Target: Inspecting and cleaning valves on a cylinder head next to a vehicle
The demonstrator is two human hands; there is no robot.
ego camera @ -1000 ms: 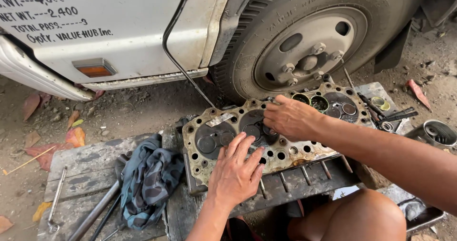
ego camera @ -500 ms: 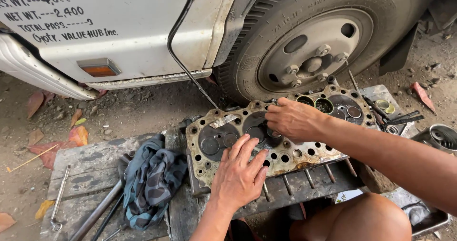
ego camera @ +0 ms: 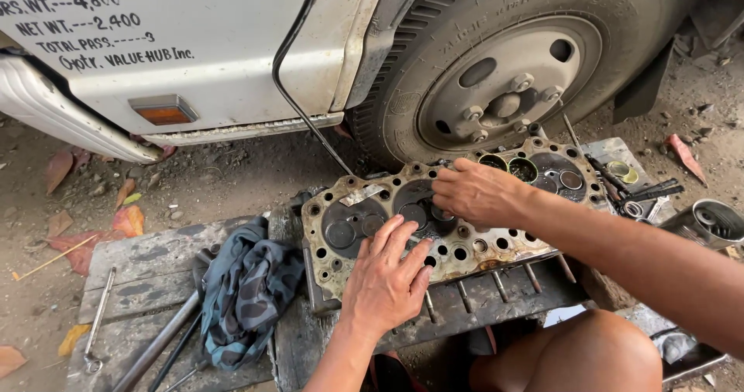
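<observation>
A grimy cylinder head point(ego camera: 465, 221) is seen lying face up on a low wooden pallet point(ego camera: 155, 268) on dirt ground, just in front of a truck wheel point(ego camera: 504, 90). The left hand point(ego camera: 387, 280) is laid flat on the near edge of the cylinder head, its fingers point(ego camera: 395, 233) spread apart and stretched toward a round combustion chamber recess point(ego camera: 349, 225). The right hand point(ego camera: 480, 194) is rested on the middle of the head, fingers bent and drawn together over a second recess; whether anything is pinched beneath them cannot be told. A crumpled dark blue rag point(ego camera: 248, 299) is draped over the pallet left of the head, beside a long metal bar point(ego camera: 159, 342) and a wrench point(ego camera: 97, 322). A bare knee point(ego camera: 589, 353) is visible at the lower right.
</observation>
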